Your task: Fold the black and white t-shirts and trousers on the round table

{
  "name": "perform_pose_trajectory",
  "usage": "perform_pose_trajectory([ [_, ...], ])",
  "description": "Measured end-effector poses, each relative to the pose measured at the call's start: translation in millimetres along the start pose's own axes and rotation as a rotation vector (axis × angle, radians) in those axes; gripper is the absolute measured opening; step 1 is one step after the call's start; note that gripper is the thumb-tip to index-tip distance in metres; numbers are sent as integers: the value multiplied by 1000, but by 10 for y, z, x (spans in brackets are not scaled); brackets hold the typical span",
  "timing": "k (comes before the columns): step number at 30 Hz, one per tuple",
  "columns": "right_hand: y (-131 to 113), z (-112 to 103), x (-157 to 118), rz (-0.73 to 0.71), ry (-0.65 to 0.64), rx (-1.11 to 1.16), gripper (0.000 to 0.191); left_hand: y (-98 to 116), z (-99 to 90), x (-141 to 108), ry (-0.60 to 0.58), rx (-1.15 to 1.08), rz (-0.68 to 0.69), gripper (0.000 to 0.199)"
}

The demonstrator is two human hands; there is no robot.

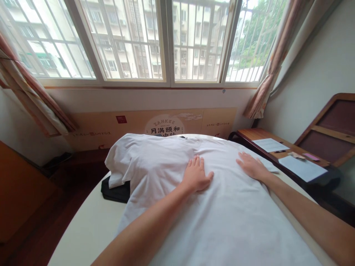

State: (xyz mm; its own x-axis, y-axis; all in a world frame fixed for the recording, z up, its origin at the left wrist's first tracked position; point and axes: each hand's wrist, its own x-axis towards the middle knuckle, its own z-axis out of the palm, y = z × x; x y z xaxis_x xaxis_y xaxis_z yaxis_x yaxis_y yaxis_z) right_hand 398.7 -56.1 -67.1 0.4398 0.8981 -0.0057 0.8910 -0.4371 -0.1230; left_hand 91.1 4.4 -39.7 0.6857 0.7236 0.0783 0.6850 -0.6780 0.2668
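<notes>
A white T-shirt (166, 170) lies spread over a pale round table (91, 225), its left sleeve hanging over a folded black cloth item (118, 190). Flat on the middle of the shirt rests my left hand (196, 175), fingers stretched out and thumb apart. My right hand (251, 166) lies on the shirt's right side near its edge, fingers extended. Neither hand grips the fabric. Small wrinkles run across the cloth between and below the hands.
Beyond the table, a printed cardboard panel (133, 127) leans below a barred window (166, 44). Curtains (266, 85) hang at both sides. To the right, a wooden side table (249, 135) carries paper sheets (302, 167), beside a wooden chair back (332, 125).
</notes>
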Motion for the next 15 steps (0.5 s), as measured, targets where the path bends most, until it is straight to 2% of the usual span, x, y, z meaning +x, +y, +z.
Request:
perform_pose_trajectory([
  [2,188,24,-111,13,10,-20,71,-10,-30,13,-6,9,3,91],
  [4,312,33,-176,36,15,-31,72,13,-92,-15,-21,25,80,82],
  [7,367,22,-209,46,3,-29,73,186,-182,-238,-72,43,389,66],
  [9,354,8,-211,50,4,-29,73,412,-174,-527,-113,38,598,66],
  [11,337,-6,-212,50,8,-26,73,692,-86,-890,-130,25,761,73],
  [13,328,-23,-217,45,3,-17,74,969,55,-1262,-110,24,896,66],
  [15,327,-39,-219,38,-10,-9,74,1204,198,-1597,-145,-5,998,59],
])
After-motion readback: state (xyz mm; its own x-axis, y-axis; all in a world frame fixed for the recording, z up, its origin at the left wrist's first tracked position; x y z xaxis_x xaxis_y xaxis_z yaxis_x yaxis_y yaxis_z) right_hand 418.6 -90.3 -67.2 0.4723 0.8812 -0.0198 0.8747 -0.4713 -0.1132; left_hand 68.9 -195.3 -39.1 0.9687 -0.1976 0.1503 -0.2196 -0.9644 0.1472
